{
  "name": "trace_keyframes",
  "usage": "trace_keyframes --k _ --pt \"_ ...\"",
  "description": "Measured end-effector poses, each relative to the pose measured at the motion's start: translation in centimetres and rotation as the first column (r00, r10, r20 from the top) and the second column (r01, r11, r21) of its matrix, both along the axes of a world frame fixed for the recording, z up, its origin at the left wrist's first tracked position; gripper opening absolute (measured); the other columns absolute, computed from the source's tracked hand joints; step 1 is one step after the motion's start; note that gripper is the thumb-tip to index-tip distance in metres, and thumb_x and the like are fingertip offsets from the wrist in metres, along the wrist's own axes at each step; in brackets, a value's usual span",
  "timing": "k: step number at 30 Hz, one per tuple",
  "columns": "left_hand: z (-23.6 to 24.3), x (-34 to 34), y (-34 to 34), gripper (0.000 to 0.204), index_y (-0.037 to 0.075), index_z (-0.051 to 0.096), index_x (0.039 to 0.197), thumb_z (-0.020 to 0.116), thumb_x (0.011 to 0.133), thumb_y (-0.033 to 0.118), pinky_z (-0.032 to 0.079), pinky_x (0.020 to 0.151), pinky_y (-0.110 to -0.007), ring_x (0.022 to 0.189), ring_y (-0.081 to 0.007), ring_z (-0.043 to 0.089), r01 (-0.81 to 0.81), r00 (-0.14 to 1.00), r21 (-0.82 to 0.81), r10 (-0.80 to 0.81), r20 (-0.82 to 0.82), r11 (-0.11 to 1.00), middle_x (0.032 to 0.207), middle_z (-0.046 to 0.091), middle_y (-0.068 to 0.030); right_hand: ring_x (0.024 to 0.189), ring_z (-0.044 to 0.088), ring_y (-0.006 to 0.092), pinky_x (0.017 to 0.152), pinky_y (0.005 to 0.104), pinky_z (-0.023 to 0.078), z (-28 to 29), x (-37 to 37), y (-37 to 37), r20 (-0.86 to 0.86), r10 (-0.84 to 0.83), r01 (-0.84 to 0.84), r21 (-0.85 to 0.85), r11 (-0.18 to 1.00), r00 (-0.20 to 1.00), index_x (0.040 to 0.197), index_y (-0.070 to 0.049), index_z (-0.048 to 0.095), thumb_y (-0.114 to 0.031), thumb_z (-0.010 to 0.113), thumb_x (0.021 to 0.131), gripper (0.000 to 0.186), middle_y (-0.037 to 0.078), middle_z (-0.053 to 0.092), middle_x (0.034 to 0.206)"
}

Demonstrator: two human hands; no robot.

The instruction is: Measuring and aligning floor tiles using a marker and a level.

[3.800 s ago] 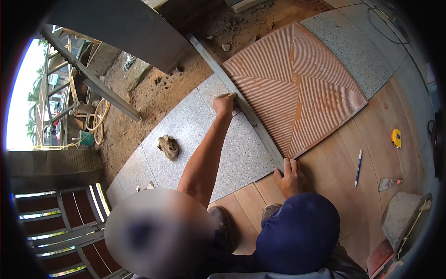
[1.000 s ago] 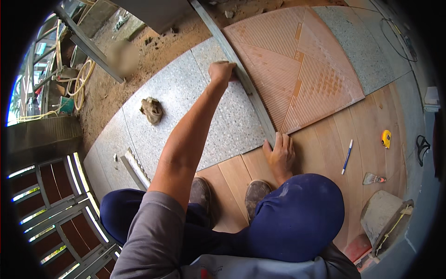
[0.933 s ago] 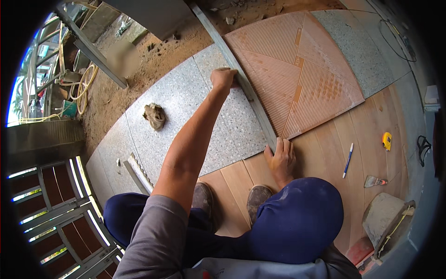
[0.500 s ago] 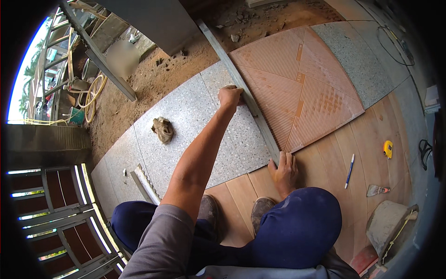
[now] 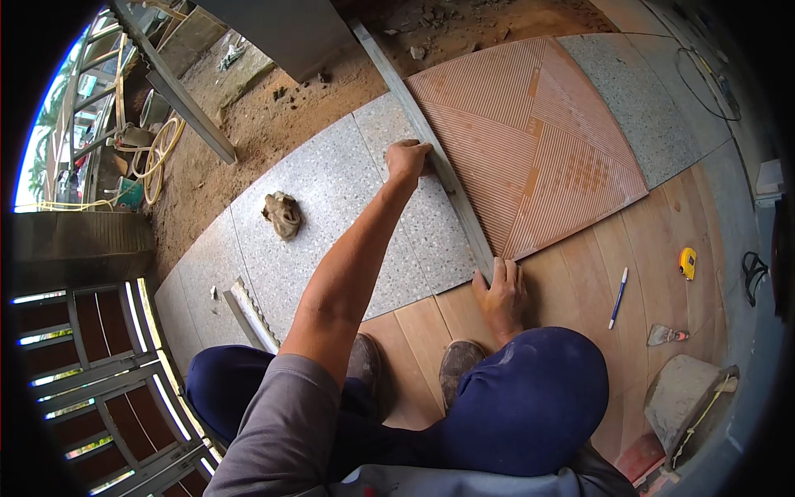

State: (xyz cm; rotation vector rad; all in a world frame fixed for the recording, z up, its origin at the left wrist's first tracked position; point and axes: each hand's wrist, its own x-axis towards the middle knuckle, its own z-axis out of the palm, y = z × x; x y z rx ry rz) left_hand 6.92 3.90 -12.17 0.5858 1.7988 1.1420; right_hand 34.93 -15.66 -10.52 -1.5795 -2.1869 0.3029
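A long grey straightedge bar (image 5: 431,141) lies along the seam between a speckled grey tile (image 5: 348,215) and a tile turned ridged orange back up (image 5: 530,157). My left hand (image 5: 407,160) is closed on the bar about midway, its forearm reaching across the speckled tiles. At the bar's near end, my right hand (image 5: 502,294) grips it with thumb and fingers, resting by the wood-look floor tiles. The ridged tile's left edge runs close beside the bar, and its near corner sits by my right hand.
A crumpled rag (image 5: 283,215) and a notched trowel (image 5: 250,315) lie on the speckled tiles. On the right are a blue-and-white pen (image 5: 619,298), yellow tape measure (image 5: 687,263), putty knife (image 5: 667,335) and grey bucket (image 5: 684,398). Bare soil (image 5: 207,178) and a pillar (image 5: 277,37) lie beyond.
The whole view has shifted slightly up and left. Both hands keep their places on the straightedge bar, which shows no clear movement against the tiles.
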Motion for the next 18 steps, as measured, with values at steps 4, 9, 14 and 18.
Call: trace_keyframes --k 4,9,14,18 --pt "-0.1 0.7 0.1 0.039 -0.012 0.067 0.122 0.076 0.09 0.009 0.065 0.064 -0.039 0.072 -0.0292 0.074 -0.031 0.999 0.014 0.03 0.034 0.999 0.095 0.073 -0.0199 0.097 0.061 0.0337 0.08 0.044 0.054 -0.6 0.3 0.0 -0.006 -0.029 0.029 0.03 0.999 1.0 0.115 -0.002 0.061 -0.031 0.076 0.086 0.043 0.014 0.058 0.101" --pt "-1.6 -0.1 0.2 0.039 -0.011 0.067 0.122 0.076 0.091 0.01 0.063 0.061 -0.038 0.071 -0.028 0.073 -0.023 1.0 0.028 0.023 -0.004 0.999 0.093 0.073 -0.0188 0.097 0.061 0.0333 0.08 0.0447 0.054 -0.6 0.1 -0.1 -0.001 -0.031 0.031 0.026 0.999 1.0 0.115 -0.002 0.061 -0.03 0.078 0.084 0.045 0.014 0.059 0.102" --pt "-2.0 0.0 0.0 0.037 -0.009 0.07 0.119 0.076 0.09 0.013 0.063 0.059 -0.037 0.067 -0.0266 0.072 -0.026 0.998 0.046 0.029 -0.052 0.999 0.092 0.073 -0.0176 0.096 0.061 0.0334 0.08 0.0447 0.054 -0.6 0.0 -0.2 -0.014 -0.05 0.051 0.028 0.998 0.999 0.115 -0.003 0.061 -0.031 0.079 0.084 0.046 0.014 0.059 0.102" --pt "-1.3 0.7 -0.2 0.037 -0.01 0.069 0.119 0.076 0.091 0.013 0.062 0.059 -0.035 0.067 -0.0259 0.072 -0.024 0.999 0.029 0.026 -0.047 0.999 0.09 0.073 -0.0169 0.097 0.061 0.0349 0.08 0.0456 0.054 -0.6 0.2 -0.1 -0.006 -0.06 0.06 0.003 0.998 0.998 0.115 -0.002 0.062 -0.031 0.078 0.083 0.046 0.014 0.059 0.102"
